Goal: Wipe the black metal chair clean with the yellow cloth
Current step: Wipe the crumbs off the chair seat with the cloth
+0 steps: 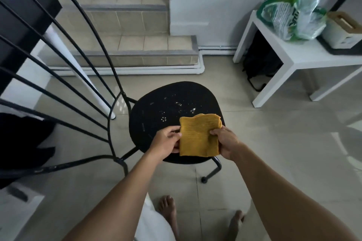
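The black metal chair [156, 115] stands in the middle of the floor, its round perforated seat facing up and its curved wire back rising at the left. Small wet spots glint near the seat's centre. A folded yellow cloth [198, 136] is held over the seat's near right part. My left hand [166, 139] pinches the cloth's left edge. My right hand [225, 143] grips its right edge, thumb on top.
A white side table [293, 58] stands at the right with a green and white plastic bag [293, 10] and a white box on it. Tiled steps [127, 45] lie behind the chair. A dark table is at the left. My bare feet [168, 207] are on the tiles below.
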